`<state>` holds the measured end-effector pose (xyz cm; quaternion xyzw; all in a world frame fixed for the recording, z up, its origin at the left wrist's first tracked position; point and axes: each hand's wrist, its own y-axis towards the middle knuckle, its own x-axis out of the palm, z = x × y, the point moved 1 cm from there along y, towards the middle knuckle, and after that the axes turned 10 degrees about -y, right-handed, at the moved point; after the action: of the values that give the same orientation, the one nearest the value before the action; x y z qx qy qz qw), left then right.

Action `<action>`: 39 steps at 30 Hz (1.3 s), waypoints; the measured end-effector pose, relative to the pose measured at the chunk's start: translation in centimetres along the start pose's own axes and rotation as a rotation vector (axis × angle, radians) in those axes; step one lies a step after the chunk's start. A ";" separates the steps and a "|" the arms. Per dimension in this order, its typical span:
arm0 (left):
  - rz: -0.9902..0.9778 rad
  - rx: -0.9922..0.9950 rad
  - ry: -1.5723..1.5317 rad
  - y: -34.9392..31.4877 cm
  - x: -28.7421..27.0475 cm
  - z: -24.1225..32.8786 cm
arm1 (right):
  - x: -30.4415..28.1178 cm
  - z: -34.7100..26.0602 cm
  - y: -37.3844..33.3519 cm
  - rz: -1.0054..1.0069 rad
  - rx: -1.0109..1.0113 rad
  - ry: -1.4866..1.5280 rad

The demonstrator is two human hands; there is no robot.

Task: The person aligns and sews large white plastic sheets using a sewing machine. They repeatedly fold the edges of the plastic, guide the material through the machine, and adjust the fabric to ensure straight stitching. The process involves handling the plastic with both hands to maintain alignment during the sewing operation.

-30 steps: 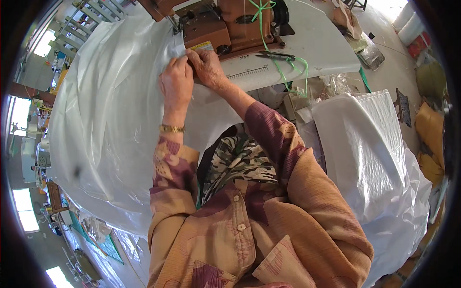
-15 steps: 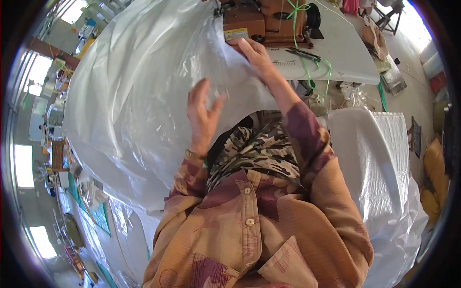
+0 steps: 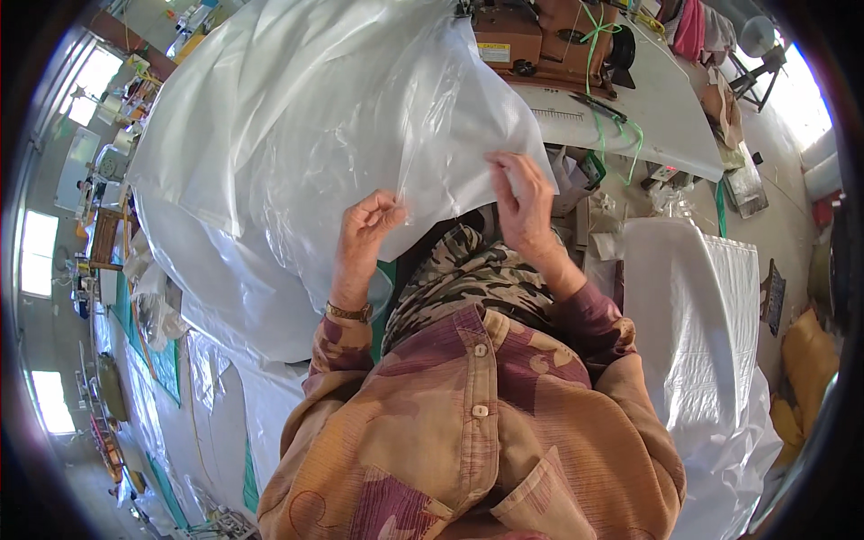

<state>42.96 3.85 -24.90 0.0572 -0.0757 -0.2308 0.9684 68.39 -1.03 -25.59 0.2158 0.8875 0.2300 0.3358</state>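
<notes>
A big translucent white plastic sheet (image 3: 315,135) drapes in folds over the table and down toward my lap. My left hand (image 3: 362,238) is closed near the sheet's lower edge, thumb and fingertips pinching it where a crease runs up. Over the sheet's right corner is my right hand (image 3: 526,205), fingers bent and the thumb apart, with nothing visible between them. Beyond the hands stands a brown sewing machine (image 3: 508,40), partly covered by the sheet at its left end.
Black thread snips (image 3: 598,108) on a green cord (image 3: 634,148) lie on the grey tabletop (image 3: 666,126). To my right is a stack of folded white sheets (image 3: 661,306). A yellow bundle (image 3: 810,355) sits at the far right. More plastic sheeting (image 3: 211,360) spreads at the left.
My right hand has come away from beside the machine, back toward my lap. My left hand's spread fingers have closed at the sheet's edge. The sheet's right corner now hangs lower.
</notes>
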 end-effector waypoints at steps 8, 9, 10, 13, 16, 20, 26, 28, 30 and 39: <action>0.058 0.028 -0.372 -1.2 1.1 2.2 | 6.1 -2.3 -1.5 -0.369 0.809 1.262; 0.058 0.028 -0.360 -1.1 1.3 2.4 | 5.8 -2.3 -1.6 -0.460 0.719 1.292; 0.063 0.033 -0.342 -1.2 1.1 2.3 | 5.5 -2.2 -1.8 -0.550 0.626 1.319; 0.075 0.048 -0.207 -1.3 -0.1 1.9 | 4.6 -2.7 -2.2 -0.600 0.607 1.297; 0.109 0.017 0.170 -1.3 -0.3 1.5 | 3.1 -2.3 -2.6 -0.507 0.608 1.214; 0.197 0.322 0.857 -1.6 2.9 3.9 | 1.7 -1.8 -3.5 -0.432 0.466 0.957; -0.084 0.616 1.231 -1.4 9.9 3.0 | -0.4 -1.5 -4.4 -0.422 0.432 0.574; -0.111 0.686 1.204 -0.2 10.3 0.7 | -1.2 -2.0 -4.2 -0.440 0.432 0.539; -0.106 0.739 1.138 1.0 10.3 -1.1 | -2.3 -2.1 -3.8 -0.436 0.444 0.462; -0.004 0.920 1.059 2.0 11.0 -2.2 | -2.9 8.1 -1.2 0.144 0.212 -0.321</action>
<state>53.91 0.82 -25.47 0.5661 0.3162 -0.1183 0.7520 75.74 -1.41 -30.16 0.3467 0.8241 0.1213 0.4312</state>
